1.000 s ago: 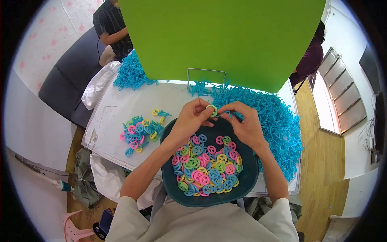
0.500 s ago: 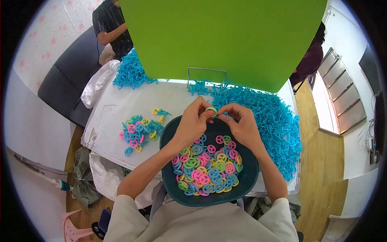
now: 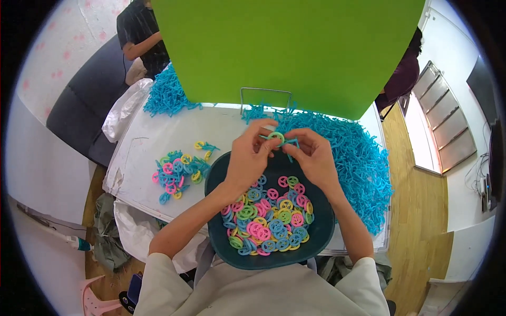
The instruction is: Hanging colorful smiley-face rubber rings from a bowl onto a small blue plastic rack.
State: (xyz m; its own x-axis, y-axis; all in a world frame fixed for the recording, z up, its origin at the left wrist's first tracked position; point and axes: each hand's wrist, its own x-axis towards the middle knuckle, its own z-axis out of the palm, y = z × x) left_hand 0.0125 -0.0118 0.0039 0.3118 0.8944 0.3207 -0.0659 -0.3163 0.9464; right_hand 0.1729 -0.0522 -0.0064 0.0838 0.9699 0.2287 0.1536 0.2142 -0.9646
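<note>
Over the far rim of a dark green tub (image 3: 216, 210), my two hands meet with fingers pinched. My left hand (image 3: 249, 155) holds a small light-green plastic wheel (image 3: 276, 136) upright between thumb and fingers. In my right hand (image 3: 312, 157) is a thin blue branched plastic piece (image 3: 292, 144), pinched against the wheel. A bit of blue also shows on the wheel's left side; whether it runs through the wheel is hard to see. Inside the tub lie many small spoked wheels (image 3: 276, 226) in pink, blue, green and yellow.
A large heap of blue branched pieces (image 3: 348, 158) covers the table's right side; a smaller heap (image 3: 167, 95) lies far left. Joined wheels and blue pieces (image 3: 176, 174) sit left of the tub. A green board (image 3: 290, 52) stands behind. Two people (image 3: 141, 39) are beyond it.
The blue piece in my right hand has come up against the green wheel, and blue now shows on the wheel's left too. My left fingers have shifted around it.
</note>
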